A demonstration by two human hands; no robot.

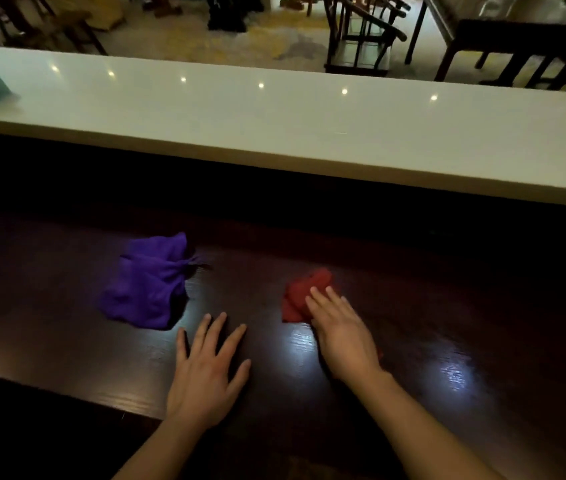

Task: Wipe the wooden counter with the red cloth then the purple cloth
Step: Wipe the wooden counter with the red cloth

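The right hand (338,332) pressed flat-fingered on the red cloth (304,294) to wipe the wooden surface (447,306), while the left hand (207,370) lay spread and empty, probably bracing, near the waiting purple cloth (148,284).

light spots (261,85) are glinting on a white ledge (274,116); dark chairs (361,36) and a table (530,34) are standing on pale floor (184,39) beyond.
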